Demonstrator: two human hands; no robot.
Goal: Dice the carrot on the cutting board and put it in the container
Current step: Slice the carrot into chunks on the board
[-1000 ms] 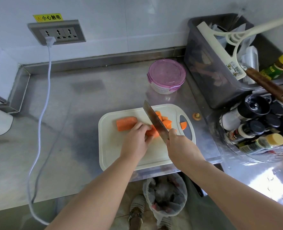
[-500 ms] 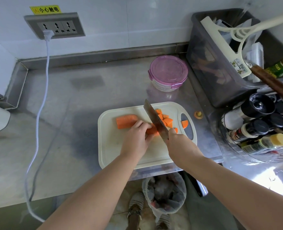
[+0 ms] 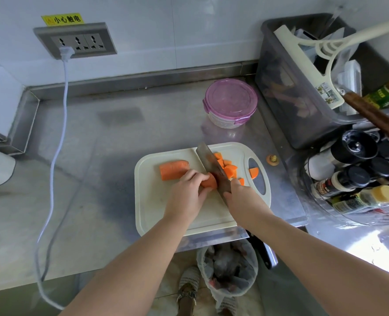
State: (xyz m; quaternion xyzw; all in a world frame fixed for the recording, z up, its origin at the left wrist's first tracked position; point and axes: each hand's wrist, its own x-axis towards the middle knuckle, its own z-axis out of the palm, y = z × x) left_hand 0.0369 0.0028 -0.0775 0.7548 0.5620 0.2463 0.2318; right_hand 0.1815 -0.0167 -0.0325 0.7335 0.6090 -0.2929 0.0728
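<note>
Snugly, left hand [image 3: 186,193] around carrot [image 3: 209,182].

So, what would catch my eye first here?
The bright orange carrot on the white cutting board at the counter's front edge, with the left hand holding a carrot piece and the right hand holding a cleaver against it. Diced pieces lie right of the cleaver; a pink-lidded container stands closed behind the board.

left hand [image 3: 186,192] and forearm were bare, uncovered to the frame's edge | right hand [image 3: 241,198] and forearm were bare likewise | shoes [image 3: 189,285] showed below the cutting board [image 3: 152,215]: pale knit uppers flecked dark, the right one partly hidden
</note>
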